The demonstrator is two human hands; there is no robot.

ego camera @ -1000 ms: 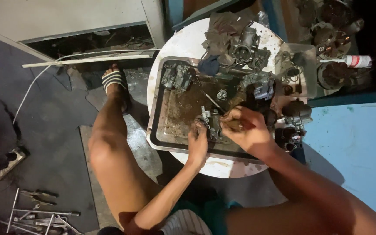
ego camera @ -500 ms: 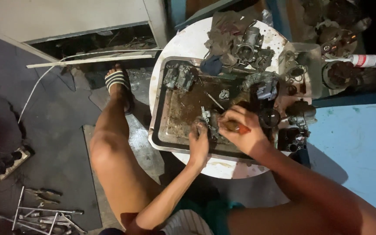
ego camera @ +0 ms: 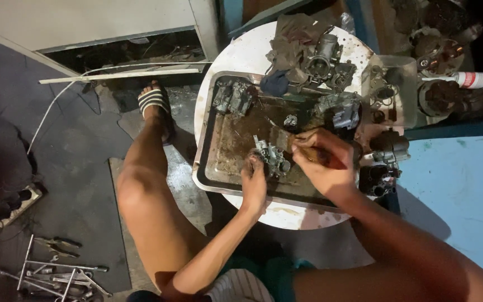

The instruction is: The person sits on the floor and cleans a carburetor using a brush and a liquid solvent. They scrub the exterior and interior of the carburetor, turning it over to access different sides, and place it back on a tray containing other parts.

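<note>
Pinching a small carburettor (ego camera: 272,156), left hand (ego camera: 254,182) steadies it; right hand (ego camera: 322,162), fisted on a red-handled tool, has closed in since.

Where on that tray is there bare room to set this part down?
Bare tray floor lies left of the left hand, below the grey carburetor. The tray's right and top side is crowded: the right hand, metal assemblies and rags.
</note>
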